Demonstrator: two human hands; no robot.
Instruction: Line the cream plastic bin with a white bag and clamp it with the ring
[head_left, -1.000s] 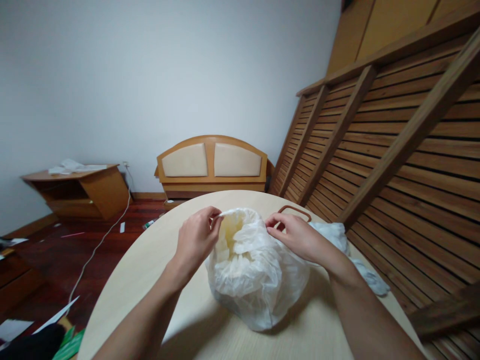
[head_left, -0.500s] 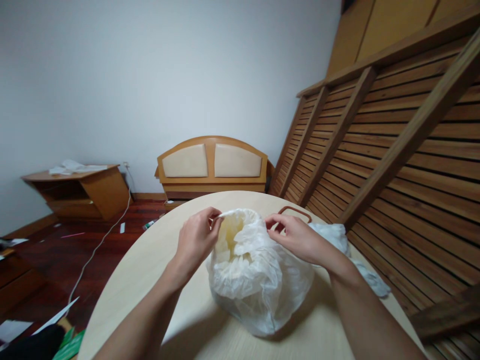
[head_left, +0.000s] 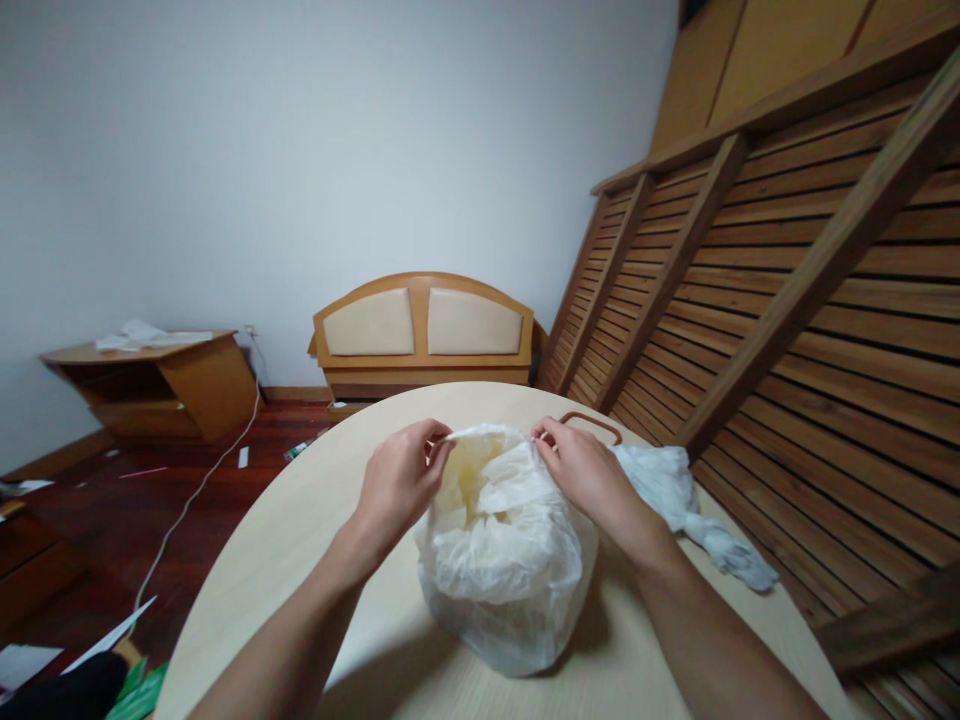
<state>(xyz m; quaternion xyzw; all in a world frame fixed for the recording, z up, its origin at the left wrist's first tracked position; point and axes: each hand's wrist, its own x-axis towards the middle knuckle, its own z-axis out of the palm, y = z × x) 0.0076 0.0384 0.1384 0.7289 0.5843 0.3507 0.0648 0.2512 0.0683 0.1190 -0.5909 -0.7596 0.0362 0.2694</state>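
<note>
Here, the white bag [head_left: 506, 560] stands between the left hand [head_left: 397, 475] and right hand [head_left: 589, 475], mostly nearside of their fingers [head_left: 433, 427]; each pinches its far rim [head_left: 487, 431], fingertips closed.

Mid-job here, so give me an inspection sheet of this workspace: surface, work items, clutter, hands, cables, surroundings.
Surface: round, pale wood-grain table.
Work items: white plastic bag on the table, mouth open, yellowish inside; contents unclear.
Clutter: crumpled whitish bundle at the table's right; brown loop beyond the right hand; loose papers on the floor.
Hands: left hand and right hand both pinch the bag's far rim.
Cables: one white cable across the dark red floor, left of the table; none seen on the table.
Surroundings: padded headboard ahead, leaning slatted wooden panel right, low wooden cabinet left.
</note>
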